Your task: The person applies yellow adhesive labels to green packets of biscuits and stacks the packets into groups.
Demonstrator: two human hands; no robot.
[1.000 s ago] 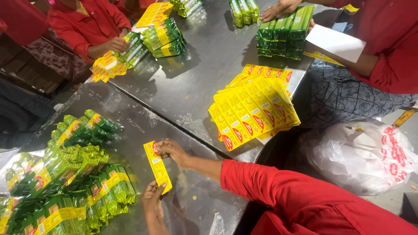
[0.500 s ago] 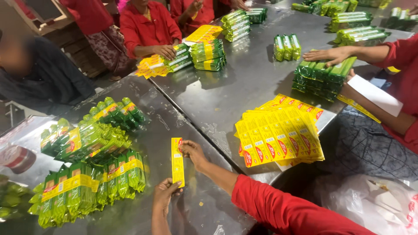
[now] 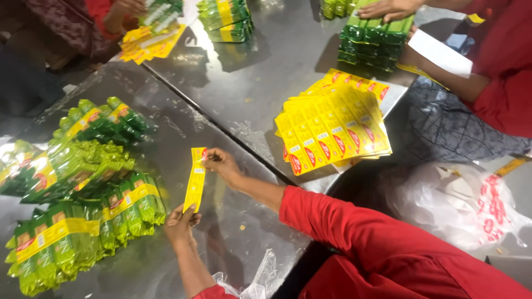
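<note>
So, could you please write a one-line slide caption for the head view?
Two hands, left and right, stretch a yellow label strip above a steel table, beside banded green packet bundles.

Between the left hand (image 3: 180, 224) and right hand (image 3: 221, 164), a yellow strip (image 3: 195, 178) spans a bare patch of the metal table (image 3: 238, 99). To the left, green packet bundles (image 3: 83, 221) crowd the surface (three heaps, near to far), leaving only a narrow lane beside the strip. To the right, bare metal runs up to a fanned stack of yellow labels (image 3: 332, 130). Far right, another person's hand (image 3: 388, 8) rests on stacked green packets (image 3: 374, 39).
</note>
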